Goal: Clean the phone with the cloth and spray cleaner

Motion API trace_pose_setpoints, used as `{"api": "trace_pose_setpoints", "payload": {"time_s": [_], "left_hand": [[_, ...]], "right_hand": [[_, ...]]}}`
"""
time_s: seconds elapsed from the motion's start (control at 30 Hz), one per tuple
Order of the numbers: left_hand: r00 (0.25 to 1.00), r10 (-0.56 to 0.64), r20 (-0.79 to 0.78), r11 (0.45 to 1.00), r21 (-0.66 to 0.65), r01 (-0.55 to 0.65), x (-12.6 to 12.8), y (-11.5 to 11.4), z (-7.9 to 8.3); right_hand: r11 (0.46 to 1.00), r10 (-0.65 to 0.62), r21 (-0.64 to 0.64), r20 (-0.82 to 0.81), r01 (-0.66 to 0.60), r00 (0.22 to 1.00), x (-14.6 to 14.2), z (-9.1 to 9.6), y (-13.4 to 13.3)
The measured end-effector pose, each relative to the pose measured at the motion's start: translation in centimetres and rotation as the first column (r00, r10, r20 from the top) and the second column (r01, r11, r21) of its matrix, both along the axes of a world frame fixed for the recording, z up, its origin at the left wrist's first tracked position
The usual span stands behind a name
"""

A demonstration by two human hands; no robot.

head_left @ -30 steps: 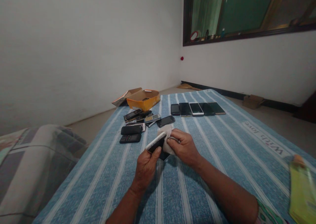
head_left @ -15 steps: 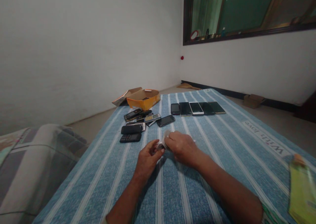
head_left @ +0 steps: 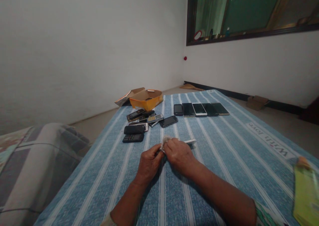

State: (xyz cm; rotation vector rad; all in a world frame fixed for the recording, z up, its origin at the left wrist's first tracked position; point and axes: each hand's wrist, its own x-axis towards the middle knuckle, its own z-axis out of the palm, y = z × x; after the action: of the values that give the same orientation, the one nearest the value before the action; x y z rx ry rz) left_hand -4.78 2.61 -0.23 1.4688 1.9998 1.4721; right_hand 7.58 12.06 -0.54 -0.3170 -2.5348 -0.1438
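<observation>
My left hand (head_left: 149, 163) and my right hand (head_left: 179, 156) meet at the middle of the striped blue cover (head_left: 161, 199), with their fingers closed around a small white cloth (head_left: 165, 142). A thin white strip (head_left: 189, 141) sticks out to the right past my right fingers; I cannot tell what it is. Ahead of my hands lies a dark smartphone (head_left: 168, 121). Several keypad phones (head_left: 133, 138) lie to its left. Several smartphones (head_left: 200, 109) stand side by side in a row further back.
An open orange cardboard box (head_left: 146, 99) sits past the cover's far end at the left. A green packet (head_left: 305, 196) lies at the right edge. A soft grey bundle (head_left: 37, 166) rests at the left, with walls and a dark-framed window beyond.
The white-backed phone raised in my left hand earlier no longer shows. My hands have come lower and closer together around the cloth, and the white strip now shows at the right.
</observation>
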Motion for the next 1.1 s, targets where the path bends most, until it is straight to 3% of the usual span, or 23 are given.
{"api": "trace_pose_setpoints", "payload": {"time_s": [0.27,0.43,0.67,0.83,0.97,1.1], "left_hand": [[0.993,0.025,-0.111,0.999,-0.022,-0.028,-0.2,0.1,-0.4],[0.994,0.041,-0.103,0.998,-0.037,-0.045,-0.1,0.3,-0.5],[0.995,0.032,-0.100,0.999,-0.027,-0.035,0.1,0.2,-0.4],[0.992,0.056,-0.111,0.998,-0.031,-0.060,0.1,0.1,-0.4],[0.995,0.036,-0.090,0.999,0.015,-0.035,0.2,0.2,-0.5],[0.996,0.030,-0.080,0.999,0.031,-0.028,0.4,0.3,-0.5]], "right_hand": [[0.981,-0.074,-0.168,0.128,0.095,0.989,1.7,2.2,2.3],[0.986,-0.102,-0.126,0.073,0.110,0.992,1.8,1.9,2.5],[0.996,0.087,0.028,-0.141,-0.084,0.986,0.2,0.1,0.2],[0.984,0.173,0.012,-0.274,-0.177,0.946,0.5,1.1,-0.1],[0.999,0.055,0.016,-0.286,-0.052,0.957,1.4,2.1,1.3],[0.990,-0.133,0.022,-0.208,0.141,0.969,1.4,1.3,2.2]]}}
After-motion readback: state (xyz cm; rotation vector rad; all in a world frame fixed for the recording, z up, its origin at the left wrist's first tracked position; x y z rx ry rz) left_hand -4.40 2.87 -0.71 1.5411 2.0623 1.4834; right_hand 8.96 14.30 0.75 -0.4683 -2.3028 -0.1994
